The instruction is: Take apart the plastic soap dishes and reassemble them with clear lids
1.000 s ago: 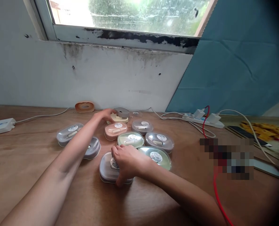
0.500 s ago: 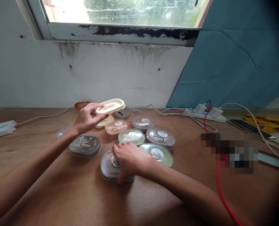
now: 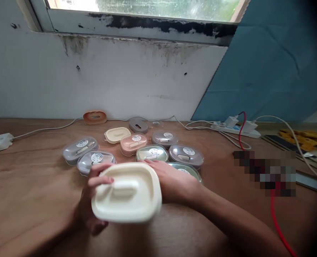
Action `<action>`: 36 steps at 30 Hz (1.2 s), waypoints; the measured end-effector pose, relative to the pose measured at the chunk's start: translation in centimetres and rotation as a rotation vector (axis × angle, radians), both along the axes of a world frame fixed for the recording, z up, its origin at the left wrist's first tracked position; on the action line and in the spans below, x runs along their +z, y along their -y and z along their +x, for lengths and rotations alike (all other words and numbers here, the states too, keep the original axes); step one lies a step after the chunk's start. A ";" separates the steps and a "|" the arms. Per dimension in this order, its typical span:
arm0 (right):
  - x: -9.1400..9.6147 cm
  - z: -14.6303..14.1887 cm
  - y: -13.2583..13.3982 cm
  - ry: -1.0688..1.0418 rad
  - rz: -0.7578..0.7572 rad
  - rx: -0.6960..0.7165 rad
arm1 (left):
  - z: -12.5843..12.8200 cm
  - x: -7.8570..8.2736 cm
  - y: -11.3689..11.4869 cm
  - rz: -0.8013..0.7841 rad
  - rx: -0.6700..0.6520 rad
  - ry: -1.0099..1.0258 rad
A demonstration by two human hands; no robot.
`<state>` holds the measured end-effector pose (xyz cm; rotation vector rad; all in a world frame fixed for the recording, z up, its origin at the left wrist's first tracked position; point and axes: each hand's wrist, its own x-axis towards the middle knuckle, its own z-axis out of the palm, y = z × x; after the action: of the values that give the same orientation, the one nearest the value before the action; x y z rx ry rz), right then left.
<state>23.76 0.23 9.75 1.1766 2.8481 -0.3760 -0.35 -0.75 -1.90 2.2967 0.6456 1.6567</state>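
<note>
My left hand (image 3: 95,191) grips a cream oval soap dish (image 3: 126,205) by its left end, tilted up close to the camera with its raised middle bar showing. My right hand (image 3: 173,180) reaches in behind the dish from the right. Its fingers are hidden there, so I cannot see what they touch. Just beyond it stand green soap boxes with clear lids, one (image 3: 147,153) whole in view and another (image 3: 190,171) partly covered by the hand. Two grey soap boxes (image 3: 79,151) with round labels sit to the left of the dish.
Farther back are a pink box (image 3: 133,144), a second cream piece (image 3: 117,135), more grey boxes (image 3: 186,157) and an orange piece (image 3: 94,117) against the wall. Power strips (image 3: 251,132) with white cables lie at both sides. A red cable (image 3: 277,221) runs along the right.
My left hand has brought the cream dish down and toward me, over the spot of the front grey box, which is now hidden. My right hand has shifted slightly right.
</note>
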 end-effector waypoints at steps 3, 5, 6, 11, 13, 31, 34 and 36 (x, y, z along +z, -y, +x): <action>-0.9 -0.6 -1.0 0.074 0.059 0.031 | -0.3 -0.7 1.3 0.118 -0.120 -0.168; -1.2 -0.7 -1.9 0.104 0.098 -0.009 | -0.5 -0.6 1.6 0.237 -0.191 -0.366; -1.3 -0.6 -2.3 0.114 0.105 -0.036 | -0.5 -0.5 1.6 0.272 -0.214 -0.436; -1.5 0.3 -4.4 0.166 0.093 -0.130 | 0.1 0.4 0.4 0.202 -0.190 -0.534; -1.8 0.7 -5.1 0.187 0.098 -0.167 | 0.3 0.3 0.0 0.174 -0.147 -0.537; -2.8 -0.9 -21.5 0.032 0.153 -0.687 | 0.4 0.4 -0.2 -0.120 -0.103 -0.763; -3.8 -1.5 -23.7 0.021 0.110 -0.786 | 0.5 0.4 -0.2 -0.140 -0.083 -0.773; -4.4 -1.8 -24.3 -0.014 0.099 -0.811 | 0.5 0.4 -0.2 -0.151 -0.073 -0.763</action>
<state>22.00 24.50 5.39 2.3111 2.2741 -0.2497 0.17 -0.54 -1.52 2.7576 0.7714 0.6230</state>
